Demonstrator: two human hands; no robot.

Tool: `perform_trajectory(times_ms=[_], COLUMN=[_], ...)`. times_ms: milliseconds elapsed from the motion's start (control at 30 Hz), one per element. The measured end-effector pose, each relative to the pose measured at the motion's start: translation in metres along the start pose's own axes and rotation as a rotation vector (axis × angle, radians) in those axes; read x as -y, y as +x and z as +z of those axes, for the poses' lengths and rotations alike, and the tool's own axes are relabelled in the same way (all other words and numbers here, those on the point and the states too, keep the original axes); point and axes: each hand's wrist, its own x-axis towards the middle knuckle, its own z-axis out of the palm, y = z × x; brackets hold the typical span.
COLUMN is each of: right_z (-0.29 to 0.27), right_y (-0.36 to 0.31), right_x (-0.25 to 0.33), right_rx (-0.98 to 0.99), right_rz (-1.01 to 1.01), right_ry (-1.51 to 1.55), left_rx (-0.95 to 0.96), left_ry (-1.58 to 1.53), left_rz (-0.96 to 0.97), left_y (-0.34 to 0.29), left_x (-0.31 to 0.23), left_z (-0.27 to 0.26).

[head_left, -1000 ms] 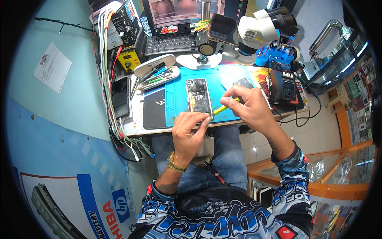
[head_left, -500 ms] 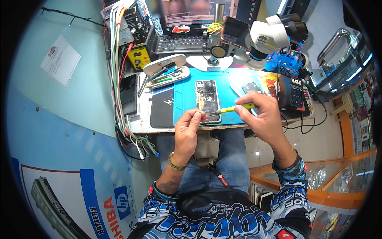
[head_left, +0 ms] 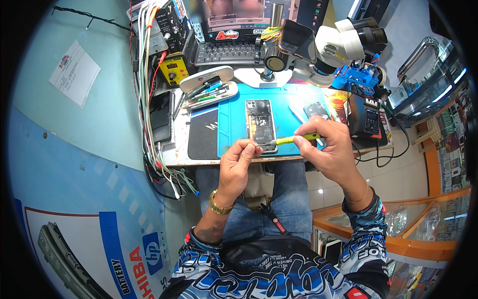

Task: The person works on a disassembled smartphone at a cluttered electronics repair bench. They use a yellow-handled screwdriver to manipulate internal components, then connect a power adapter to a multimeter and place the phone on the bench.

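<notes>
A phone with its back off [head_left: 261, 122] lies on the blue work mat [head_left: 231, 119], its inner parts showing. Over its lower end, my right hand [head_left: 326, 144] grips a slim yellow-green screwdriver [head_left: 286, 140] between thumb and fingers, with the shaft pointing left. My left hand [head_left: 238, 162] is closed in a pinch right at the screwdriver's tip. Whatever sits between those fingertips is too small to make out.
An open case of pens and tools [head_left: 211, 94] stands at the mat's upper left. Behind the mat rises a microscope [head_left: 326, 47] on a white base. A black box with a display [head_left: 366, 119] is at right, and cables [head_left: 144, 99] hang at left.
The screwdriver has shifted slightly, with its handle turned a little in my right hand. My left hand stays pinched at the tip. The phone remains in place on the mat.
</notes>
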Motion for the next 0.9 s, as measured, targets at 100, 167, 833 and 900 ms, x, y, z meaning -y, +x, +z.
perform_trajectory(times_ms=[100,167,833,900], right_z=[-0.001,-0.001,0.001,0.003], right_y=[0.0,-0.001,-0.001,-0.001], right_x=[-0.001,-0.002,-0.033,-0.035], right_rx=[0.026,0.052,0.204,0.217], right_rz=[0.007,-0.002,-0.082,-0.088], right_ry=[-0.02,-0.044,-0.306,-0.318], left_rx=[-0.031,-0.039,0.005,0.008], left_ry=[0.192,0.323,1.222,1.223], left_rz=[0.07,0.132,0.477,0.488], left_y=[-0.002,-0.003,0.0,0.0], left_x=[-0.002,-0.001,0.013,0.015], left_z=[0.0,-0.002,-0.008,-0.008])
